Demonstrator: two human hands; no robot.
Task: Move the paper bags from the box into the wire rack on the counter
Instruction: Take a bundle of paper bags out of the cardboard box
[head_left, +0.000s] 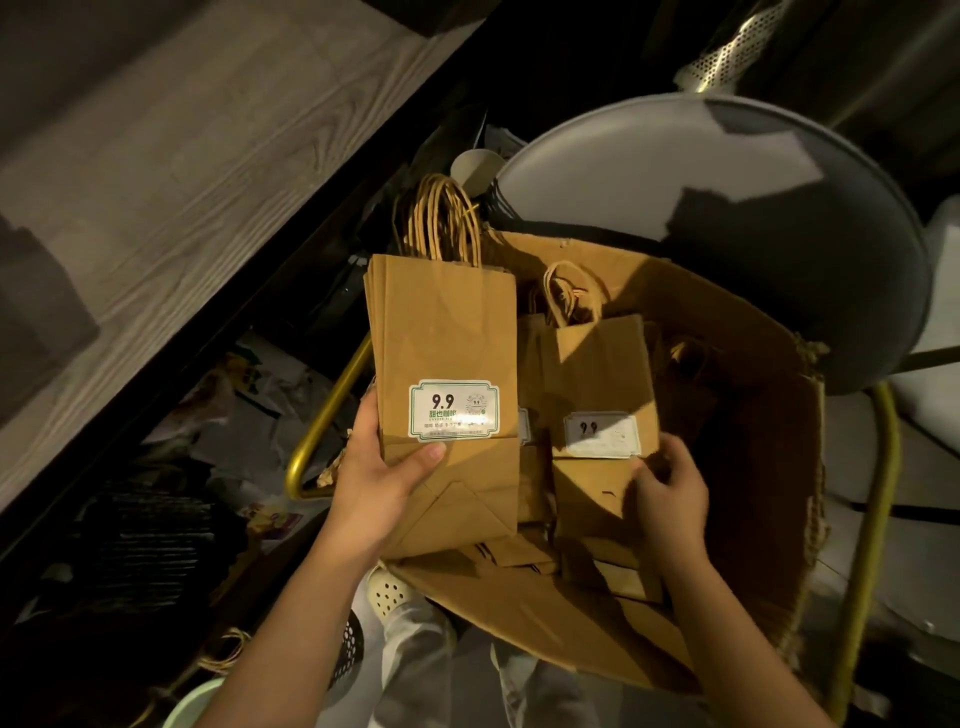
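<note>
Over the box (753, 467), left hand (382, 475) grip closed on bag stack (447, 353), right hand (670, 499) fingers curled onto another bag (597, 384)

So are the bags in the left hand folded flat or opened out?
Folded flat: the stack of bags in the left hand shows thin layered edges and creased-up bottoms.

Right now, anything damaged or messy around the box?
Yes. The cardboard box is worn: its right edge is frayed and ragged. Loose papers lie scattered on the dark floor left of it. The paper bags look intact.
</note>
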